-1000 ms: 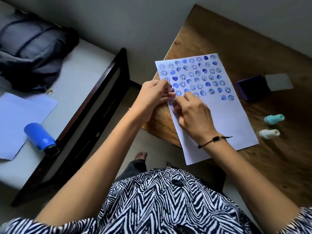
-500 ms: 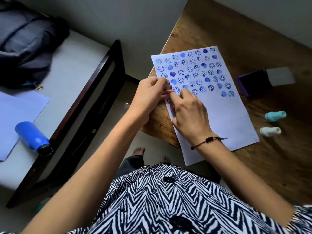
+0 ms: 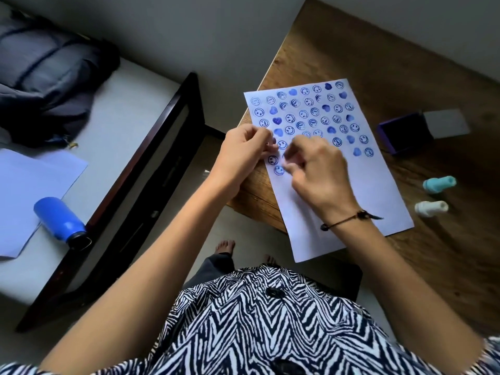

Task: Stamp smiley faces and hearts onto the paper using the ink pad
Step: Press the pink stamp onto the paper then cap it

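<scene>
Since the frame half a second before, we saw the right hand (image 3: 319, 169) shift to the right across the paper (image 3: 378, 190), uncovering two smiley prints at the sheet's left edge that it had hidden. It was blurred, fingers curled downward; we could not tell whether it held a stamp. Our left hand (image 3: 243, 152) stayed at the paper's left edge, fingers curled and pinched, anything in them hidden. Blue smileys and hearts filled the upper half of the sheet, which lay on the wooden table (image 3: 405, 63) with its lower corner overhanging the edge. To the right sat the purple ink pad (image 3: 397, 133), open, and nearer us the teal stamp (image 3: 439, 184) and white stamp (image 3: 430, 208), both lying on their sides.
</scene>
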Tool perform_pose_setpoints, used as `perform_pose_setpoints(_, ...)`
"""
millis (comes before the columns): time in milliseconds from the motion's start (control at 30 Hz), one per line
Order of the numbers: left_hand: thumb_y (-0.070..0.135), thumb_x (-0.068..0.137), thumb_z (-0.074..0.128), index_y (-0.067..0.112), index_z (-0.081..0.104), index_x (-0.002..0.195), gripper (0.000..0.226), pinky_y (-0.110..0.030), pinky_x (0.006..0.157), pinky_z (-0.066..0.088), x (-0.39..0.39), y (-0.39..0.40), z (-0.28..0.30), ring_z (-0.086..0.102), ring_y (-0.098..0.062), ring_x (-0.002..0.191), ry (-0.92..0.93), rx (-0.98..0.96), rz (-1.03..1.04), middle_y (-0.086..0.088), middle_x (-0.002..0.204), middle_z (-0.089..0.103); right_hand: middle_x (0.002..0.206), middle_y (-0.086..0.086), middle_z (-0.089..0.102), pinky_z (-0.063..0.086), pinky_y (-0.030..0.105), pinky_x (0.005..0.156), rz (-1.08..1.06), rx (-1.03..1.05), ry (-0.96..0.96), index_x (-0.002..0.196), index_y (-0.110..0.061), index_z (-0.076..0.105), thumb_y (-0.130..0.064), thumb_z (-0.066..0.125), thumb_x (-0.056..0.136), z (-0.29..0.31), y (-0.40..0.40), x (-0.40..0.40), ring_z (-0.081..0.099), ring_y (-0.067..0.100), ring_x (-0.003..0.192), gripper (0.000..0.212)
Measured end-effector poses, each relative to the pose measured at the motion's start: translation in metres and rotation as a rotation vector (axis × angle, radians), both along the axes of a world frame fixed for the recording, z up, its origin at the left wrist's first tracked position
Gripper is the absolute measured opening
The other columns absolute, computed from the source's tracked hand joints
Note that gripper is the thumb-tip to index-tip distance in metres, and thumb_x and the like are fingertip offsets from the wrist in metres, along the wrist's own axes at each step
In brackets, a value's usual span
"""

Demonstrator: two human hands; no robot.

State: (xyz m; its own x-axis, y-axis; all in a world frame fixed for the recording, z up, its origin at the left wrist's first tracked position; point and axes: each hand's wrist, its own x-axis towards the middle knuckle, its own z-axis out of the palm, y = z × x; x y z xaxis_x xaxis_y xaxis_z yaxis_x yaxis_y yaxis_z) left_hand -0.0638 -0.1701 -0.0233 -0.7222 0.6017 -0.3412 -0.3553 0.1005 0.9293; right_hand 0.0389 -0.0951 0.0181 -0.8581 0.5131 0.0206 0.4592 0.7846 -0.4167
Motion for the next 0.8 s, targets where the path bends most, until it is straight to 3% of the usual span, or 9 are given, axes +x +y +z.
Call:
perform_pose_setpoints(67, 0.017, 0.071, 0.052, 0.015, 0.06, 0.061, 0.013, -0.027, 0.074, 0.056, -0.001, 0.0, 0.0, 0.069, -0.018, 0.076, -0.002, -0.013, 0.002, -0.01, 0.082, 0.065, 0.089, 0.01, 0.066, 0.039, 0.026, 0.066, -0.088, -0.029, 0.114, 0.086, -0.014, 0.061, -0.011, 0.063, 0.08, 0.011, 0.007, 0.01, 0.058, 0.022, 0.081, 0.007)
perform_pose_setpoints(133, 0.016, 0.071, 0.052, 0.014, 0.06, 0.063, 0.012, -0.027, 0.075, 0.057, -0.001, 0.001, 0.001, 0.069, -0.018, 0.077, -0.004, -0.025, 0.0, -0.008, 0.082, 0.066, 0.084, 0.007, 0.067, 0.045, 0.028, 0.069, -0.135, -0.08, 0.182, 0.084, -0.015, 0.063, -0.011, 0.065, 0.079, 0.019, 0.011, 0.019, 0.059, 0.019, 0.079, 0.007)
perform_pose_setpoints(333, 0.013, 0.078, 0.053, 0.011, 0.06, 0.069, 0.012, -0.03, 0.08, 0.054, 0.002, -0.002, 0.011, 0.064, -0.021, 0.082, -0.008, -0.012, -0.024, -0.009, 0.083, 0.064, 0.075, 0.0, 0.063, 0.054, 0.033, 0.071, -0.187, -0.273, 0.234, 0.084, -0.013, 0.064, -0.013, 0.067, 0.079, 0.016, 0.01, 0.031, 0.062, 0.016, 0.073, 0.005)
perform_pose_setpoints(500, 0.018, 0.085, 0.055, 0.011, 0.063, 0.088, 0.011, -0.022, 0.071, 0.044, 0.022, -0.005, 0.02, 0.055, -0.013, 0.078, 0.027, 0.133, -0.18, -0.001, 0.081, 0.062, 0.083, 0.0, 0.066, 0.058, 0.026, 0.069, -0.285, -0.694, 0.451, 0.087, -0.019, 0.063, -0.015, 0.068, 0.08, 0.019, 0.011, 0.032, 0.065, 0.014, 0.073, 0.01)
perform_pose_setpoints(600, 0.015, 0.085, 0.055, 0.01, 0.063, 0.094, 0.013, -0.02, 0.073, 0.047, 0.031, 0.004, 0.027, 0.056, -0.011, 0.076, -0.024, 0.217, -0.258, -0.004, 0.083, 0.063, 0.091, 0.004, 0.067, 0.059, 0.027, 0.07, -0.29, -0.678, 0.503, 0.092, -0.018, 0.063, -0.018, 0.067, 0.082, 0.025, 0.015, 0.036, 0.067, 0.015, 0.077, 0.011)
perform_pose_setpoints(800, 0.014, 0.082, 0.058, 0.011, 0.065, 0.096, 0.016, -0.018, 0.07, 0.046, 0.042, 0.023, 0.034, 0.059, -0.007, 0.076, 0.056, 0.223, -0.372, 0.0, 0.081, 0.066, 0.091, -0.005, 0.066, 0.06, 0.028, 0.069, -0.328, -0.556, 0.537, 0.093, -0.021, 0.062, -0.023, 0.065, 0.083, 0.027, 0.025, 0.053, 0.066, 0.01, 0.078, 0.011)
